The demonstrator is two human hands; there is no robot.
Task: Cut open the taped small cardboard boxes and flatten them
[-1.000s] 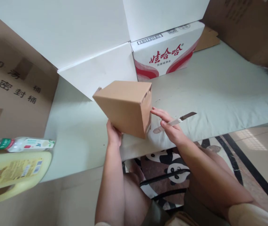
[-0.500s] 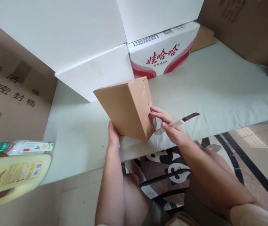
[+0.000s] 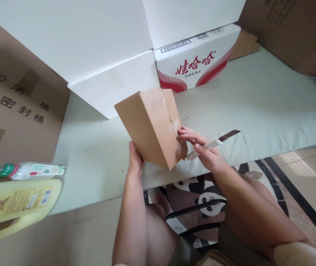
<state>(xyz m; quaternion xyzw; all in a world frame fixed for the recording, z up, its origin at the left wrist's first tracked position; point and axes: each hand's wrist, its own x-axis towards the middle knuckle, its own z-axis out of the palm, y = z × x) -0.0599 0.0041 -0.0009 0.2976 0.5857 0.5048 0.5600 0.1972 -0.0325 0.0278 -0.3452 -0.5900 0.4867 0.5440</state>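
A brown cardboard box point(image 3: 139, 129) is held tilted over the cloth-covered table, one corner pointing toward me. Its right face shows a seam with clear tape and a torn or ragged edge. My left hand point(image 3: 135, 158) grips the box's lower left side, thumb on the near face and the other fingers hidden beneath. In my right hand point(image 3: 206, 149) is a white utility knife point(image 3: 206, 149), its dark blade out and pointing right, away from the box. That hand's fingertips touch the taped face near the seam.
White boxes point(image 3: 113, 85) and a red-and-white water carton point(image 3: 193, 70) stand behind. Large brown cartons point(image 3: 21, 88) flank both sides. At left lie a plastic bottle point(image 3: 21, 170) and a yellow jug point(image 3: 21, 207). The table's pale green cloth point(image 3: 271, 99) ends close to my knees.
The box has turned, so its taped right face shows more and faces me more. My right hand still carries the knife and has shifted slightly right. The view has moved a little.
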